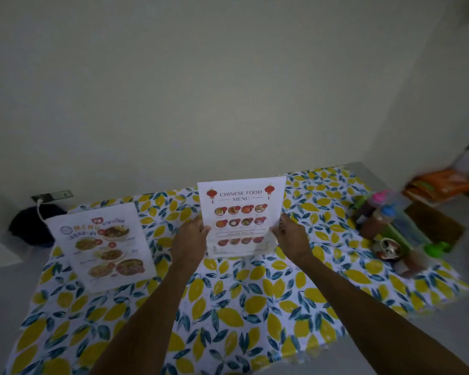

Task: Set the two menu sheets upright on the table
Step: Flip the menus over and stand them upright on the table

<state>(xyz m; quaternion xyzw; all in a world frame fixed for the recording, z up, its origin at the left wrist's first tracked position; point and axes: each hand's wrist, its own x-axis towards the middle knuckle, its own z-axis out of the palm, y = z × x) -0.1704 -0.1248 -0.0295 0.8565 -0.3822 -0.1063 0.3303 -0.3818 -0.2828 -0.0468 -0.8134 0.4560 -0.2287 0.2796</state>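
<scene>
Lemon-print tablecloth [244, 299] carries the Thai menu sheet [102, 244] standing at left, while left hand [190, 239] and right hand [291, 236] pinch the upright Chinese food menu sheet [243, 215] by its lower side edges (probably light, slick and bendy, so hold low).

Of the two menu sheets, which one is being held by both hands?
The Chinese food menu sheet at the table's centre: the left hand and right hand grip its side edges. The colourful menu sheet on the left is untouched.
</scene>
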